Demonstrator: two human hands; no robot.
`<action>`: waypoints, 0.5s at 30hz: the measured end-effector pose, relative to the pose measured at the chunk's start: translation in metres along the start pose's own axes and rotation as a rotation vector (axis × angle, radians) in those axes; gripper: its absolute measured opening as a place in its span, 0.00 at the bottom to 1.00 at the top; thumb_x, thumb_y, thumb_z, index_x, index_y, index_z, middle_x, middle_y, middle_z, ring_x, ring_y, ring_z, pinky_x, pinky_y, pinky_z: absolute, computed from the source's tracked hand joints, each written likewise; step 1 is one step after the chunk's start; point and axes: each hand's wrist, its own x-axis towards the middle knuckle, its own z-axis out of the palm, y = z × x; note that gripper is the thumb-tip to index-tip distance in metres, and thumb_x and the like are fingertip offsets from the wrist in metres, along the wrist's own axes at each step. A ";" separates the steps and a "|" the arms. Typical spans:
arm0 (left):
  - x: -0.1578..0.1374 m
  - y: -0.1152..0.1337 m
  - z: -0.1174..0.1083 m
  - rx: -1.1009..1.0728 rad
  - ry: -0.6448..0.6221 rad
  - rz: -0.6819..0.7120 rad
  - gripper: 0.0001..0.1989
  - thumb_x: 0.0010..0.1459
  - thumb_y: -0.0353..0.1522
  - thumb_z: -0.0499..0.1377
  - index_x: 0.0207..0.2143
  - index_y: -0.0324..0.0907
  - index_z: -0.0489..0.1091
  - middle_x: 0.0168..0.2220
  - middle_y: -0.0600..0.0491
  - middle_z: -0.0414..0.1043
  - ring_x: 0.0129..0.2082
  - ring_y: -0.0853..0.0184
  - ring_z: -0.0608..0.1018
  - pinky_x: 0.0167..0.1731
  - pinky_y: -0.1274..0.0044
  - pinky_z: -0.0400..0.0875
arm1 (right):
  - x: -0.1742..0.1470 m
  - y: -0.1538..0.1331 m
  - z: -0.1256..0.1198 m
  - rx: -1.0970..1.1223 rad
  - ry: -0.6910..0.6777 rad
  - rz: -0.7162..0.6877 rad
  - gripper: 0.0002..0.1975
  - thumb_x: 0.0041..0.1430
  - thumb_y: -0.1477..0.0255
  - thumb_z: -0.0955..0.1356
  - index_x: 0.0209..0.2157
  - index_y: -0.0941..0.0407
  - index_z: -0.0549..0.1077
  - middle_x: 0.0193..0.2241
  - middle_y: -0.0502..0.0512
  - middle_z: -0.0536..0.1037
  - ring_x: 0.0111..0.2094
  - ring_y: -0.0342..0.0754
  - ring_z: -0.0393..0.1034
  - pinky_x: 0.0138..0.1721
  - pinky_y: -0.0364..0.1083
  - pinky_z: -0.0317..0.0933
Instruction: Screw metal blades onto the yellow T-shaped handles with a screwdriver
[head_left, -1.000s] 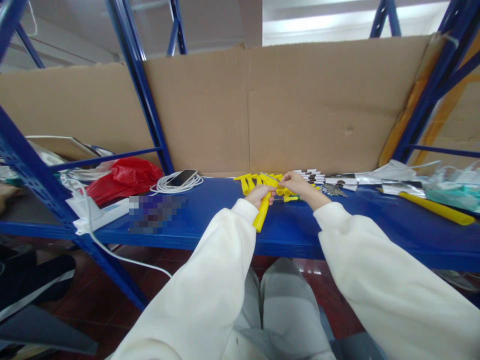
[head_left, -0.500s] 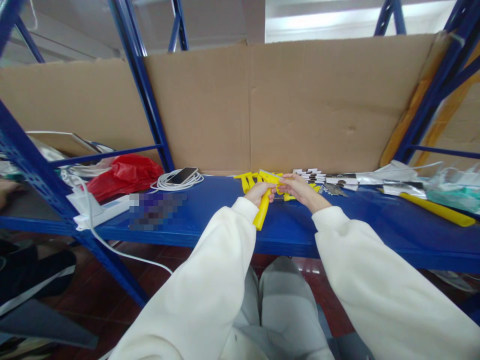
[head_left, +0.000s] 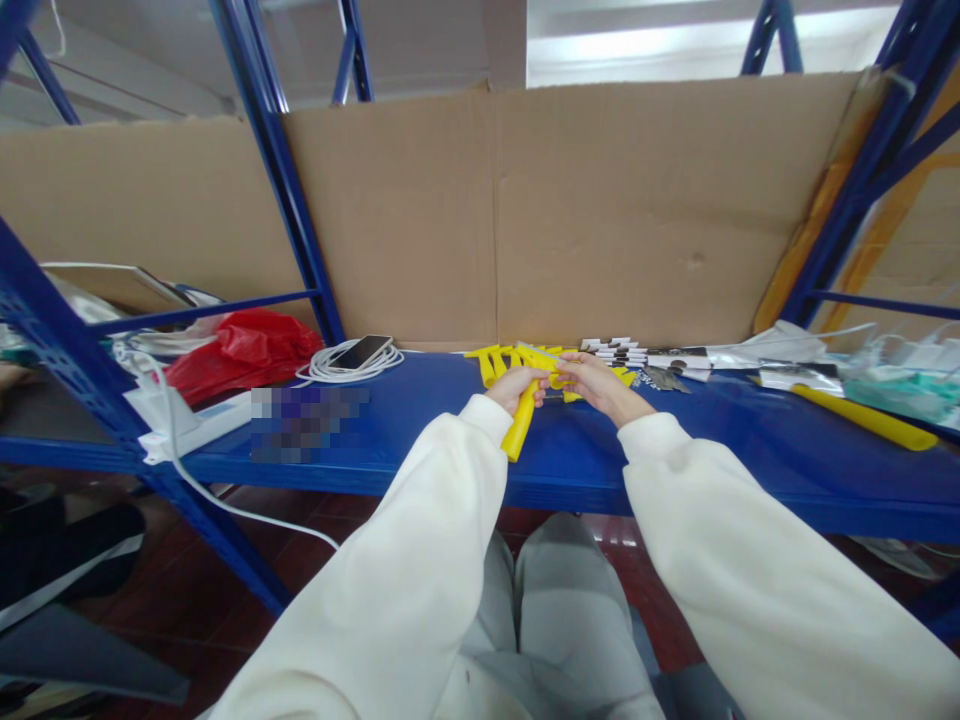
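Note:
My left hand (head_left: pixel 516 388) is wrapped round the thick handle of a yellow scraper-like tool (head_left: pixel 520 430), whose handle end points down toward the shelf's front edge. The tool's wide head, with a pale strip along it, lies beyond my fingers. At the right end of that head, the fingers of my right hand (head_left: pixel 592 382) are closed on the tool. What sits between those fingertips is too small to make out. Several more yellow tools (head_left: pixel 491 364) lie on the shelf just behind my hands, partly hidden by them.
On the blue shelf (head_left: pixel 420 400), a phone (head_left: pixel 363 352) rests on a coiled white cable (head_left: pixel 322 368). A red plastic bag (head_left: pixel 247 350) and white power strip (head_left: pixel 217 420) are left. Black-and-white packets (head_left: pixel 619 352) and a yellow tube (head_left: pixel 862 415) lie right. Cardboard (head_left: pixel 600 200) stands behind.
Both hands stay on the yellow tool with almost the same grip. The whole view has shifted slightly; nothing has been let go or picked up.

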 end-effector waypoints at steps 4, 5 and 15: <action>0.001 0.000 0.000 0.001 -0.009 0.006 0.08 0.61 0.22 0.53 0.34 0.42 0.66 0.16 0.61 0.57 0.12 0.76 0.60 0.13 0.83 0.55 | 0.000 0.000 0.000 0.013 0.006 0.000 0.13 0.53 0.86 0.69 0.35 0.55 0.66 0.22 0.44 0.71 0.22 0.38 0.65 0.25 0.38 0.61; 0.001 0.000 0.000 -0.003 -0.011 0.005 0.08 0.61 0.22 0.54 0.34 0.42 0.66 0.16 0.61 0.57 0.11 0.76 0.60 0.13 0.83 0.55 | 0.000 0.000 0.000 0.016 0.004 -0.002 0.14 0.53 0.86 0.69 0.35 0.55 0.66 0.22 0.45 0.71 0.22 0.38 0.65 0.25 0.38 0.61; 0.001 0.001 0.001 -0.016 -0.034 -0.013 0.08 0.62 0.21 0.53 0.33 0.42 0.64 0.15 0.62 0.57 0.10 0.77 0.59 0.12 0.84 0.53 | 0.003 0.000 -0.001 0.046 0.021 -0.007 0.13 0.51 0.86 0.68 0.33 0.55 0.66 0.21 0.45 0.70 0.20 0.39 0.63 0.23 0.38 0.57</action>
